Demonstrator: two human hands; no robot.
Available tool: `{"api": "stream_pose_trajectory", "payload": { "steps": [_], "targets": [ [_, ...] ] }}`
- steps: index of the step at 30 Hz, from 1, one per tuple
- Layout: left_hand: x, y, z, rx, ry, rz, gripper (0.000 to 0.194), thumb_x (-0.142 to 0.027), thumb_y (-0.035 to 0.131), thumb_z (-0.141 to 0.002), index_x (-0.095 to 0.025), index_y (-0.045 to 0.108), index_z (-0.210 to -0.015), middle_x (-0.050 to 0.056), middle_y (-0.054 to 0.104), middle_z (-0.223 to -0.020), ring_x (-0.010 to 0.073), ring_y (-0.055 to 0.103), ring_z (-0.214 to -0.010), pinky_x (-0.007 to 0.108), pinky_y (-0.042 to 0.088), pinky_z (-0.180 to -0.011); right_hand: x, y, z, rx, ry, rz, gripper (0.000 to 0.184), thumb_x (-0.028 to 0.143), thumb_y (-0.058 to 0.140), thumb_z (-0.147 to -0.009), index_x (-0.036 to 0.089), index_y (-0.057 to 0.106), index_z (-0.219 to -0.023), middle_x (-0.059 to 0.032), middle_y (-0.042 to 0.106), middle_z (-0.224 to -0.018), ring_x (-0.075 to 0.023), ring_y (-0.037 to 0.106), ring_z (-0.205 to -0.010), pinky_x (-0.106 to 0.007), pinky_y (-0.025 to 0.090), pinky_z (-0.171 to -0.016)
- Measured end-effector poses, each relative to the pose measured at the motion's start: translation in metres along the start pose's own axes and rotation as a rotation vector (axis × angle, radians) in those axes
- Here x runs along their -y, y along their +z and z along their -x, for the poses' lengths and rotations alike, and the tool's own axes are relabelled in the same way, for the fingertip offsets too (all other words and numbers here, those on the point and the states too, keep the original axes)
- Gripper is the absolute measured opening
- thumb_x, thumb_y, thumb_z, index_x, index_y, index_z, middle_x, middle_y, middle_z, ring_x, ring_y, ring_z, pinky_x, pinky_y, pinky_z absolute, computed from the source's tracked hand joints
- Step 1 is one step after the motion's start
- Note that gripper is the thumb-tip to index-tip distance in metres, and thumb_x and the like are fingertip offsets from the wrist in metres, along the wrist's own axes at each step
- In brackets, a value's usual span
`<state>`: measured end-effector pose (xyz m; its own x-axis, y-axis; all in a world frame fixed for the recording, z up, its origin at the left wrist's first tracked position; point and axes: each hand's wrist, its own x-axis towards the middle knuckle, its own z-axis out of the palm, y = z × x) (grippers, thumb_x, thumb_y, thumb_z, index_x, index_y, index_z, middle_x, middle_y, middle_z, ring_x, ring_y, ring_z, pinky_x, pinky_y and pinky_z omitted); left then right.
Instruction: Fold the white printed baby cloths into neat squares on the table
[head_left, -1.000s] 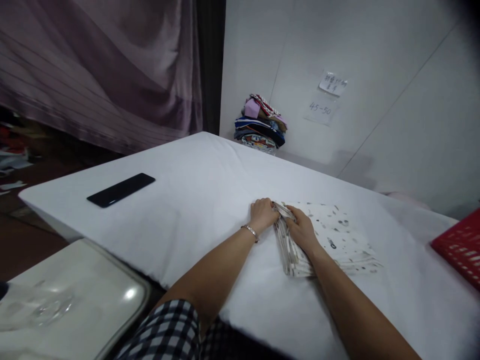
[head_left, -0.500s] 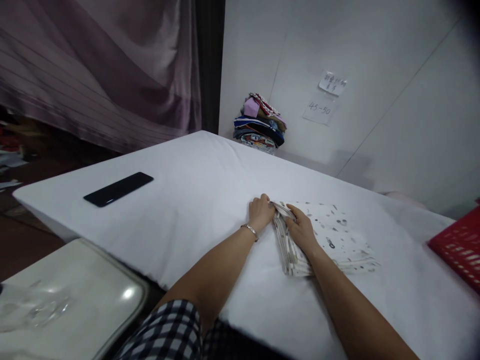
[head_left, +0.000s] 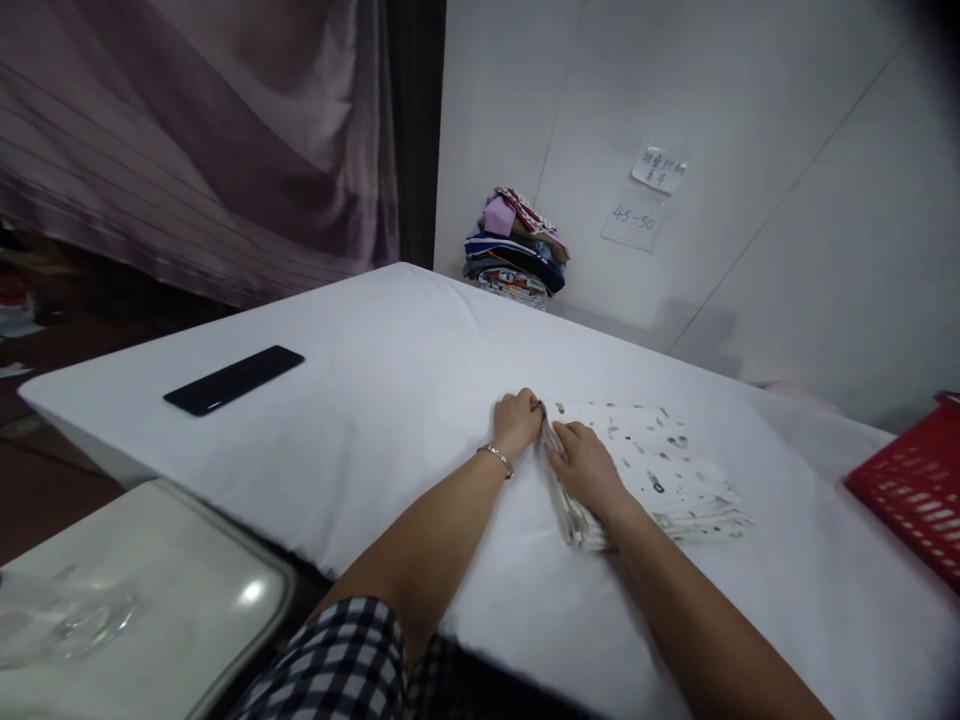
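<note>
A folded white cloth with small dark prints lies on the white table, its layered edges facing me. My left hand is closed, pinching the cloth's far left corner; a bracelet circles that wrist. My right hand lies on top of the cloth's left edge with fingers curled down onto the folds, touching the left hand's fingertips.
A black phone lies at the table's left. A pile of folded coloured clothes sits against the wall at the far edge. A red basket stands at the right. A pale stool seat is at the lower left.
Both hands have shifted slightly left and away along the cloth's corner, and the right hand has closed in on the left. The cloth's stacked edge looks more tightly gathered.
</note>
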<state>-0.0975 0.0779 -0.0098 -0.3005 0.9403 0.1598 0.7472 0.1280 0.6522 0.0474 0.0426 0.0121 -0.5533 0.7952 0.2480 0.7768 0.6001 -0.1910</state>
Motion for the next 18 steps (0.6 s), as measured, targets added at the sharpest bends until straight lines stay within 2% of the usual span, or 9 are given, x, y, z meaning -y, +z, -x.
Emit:
{"api": "stream_pose_trajectory", "payload": {
  "steps": [6, 10, 14, 18],
  "targets": [
    [0.007, 0.001, -0.004, -0.03, 0.007, 0.081, 0.019, -0.021, 0.045, -0.084, -0.023, 0.062, -0.092, 0.001, 0.068, -0.091, 0.0151, 0.058, -0.088, 0.026, 0.039, -0.077, 0.004, 0.002, 0.001, -0.004, 0.024, 0.035, 0.033, 0.025, 0.049, -0.083, 0.019, 0.055, -0.114, -0.0115, 0.057, -0.103, -0.0247, 0.049, -0.1, -0.034, 0.038, -0.084],
    [0.009, 0.0, -0.003, -0.065, 0.038, 0.13, 0.021, -0.027, 0.044, -0.087, -0.023, 0.063, -0.095, 0.001, 0.068, -0.096, 0.0129, 0.058, -0.089, 0.024, 0.04, -0.078, 0.002, 0.002, 0.0, -0.021, 0.037, 0.0, 0.031, 0.03, 0.05, -0.084, 0.019, 0.057, -0.112, -0.0111, 0.058, -0.102, -0.024, 0.049, -0.1, -0.034, 0.038, -0.085],
    [0.008, -0.003, 0.0, -0.078, 0.074, 0.136, 0.017, -0.027, 0.051, -0.083, -0.021, 0.066, -0.083, 0.001, 0.068, -0.089, 0.0136, 0.058, -0.086, 0.024, 0.04, -0.078, -0.003, -0.002, -0.001, -0.069, 0.065, -0.25, 0.029, 0.037, 0.044, -0.087, 0.02, 0.063, -0.1, -0.0073, 0.062, -0.094, -0.0202, 0.054, -0.094, -0.032, 0.04, -0.084],
    [0.007, -0.004, 0.002, -0.078, 0.116, 0.132, 0.015, -0.024, 0.054, -0.079, -0.022, 0.068, -0.085, 0.0, 0.067, -0.091, 0.0142, 0.056, -0.089, 0.024, 0.039, -0.081, -0.024, -0.01, -0.001, -0.194, 0.203, -0.553, 0.031, 0.036, 0.044, -0.086, 0.018, 0.066, -0.098, -0.006, 0.067, -0.098, -0.0182, 0.059, -0.094, -0.03, 0.044, -0.081]
  ]
}}
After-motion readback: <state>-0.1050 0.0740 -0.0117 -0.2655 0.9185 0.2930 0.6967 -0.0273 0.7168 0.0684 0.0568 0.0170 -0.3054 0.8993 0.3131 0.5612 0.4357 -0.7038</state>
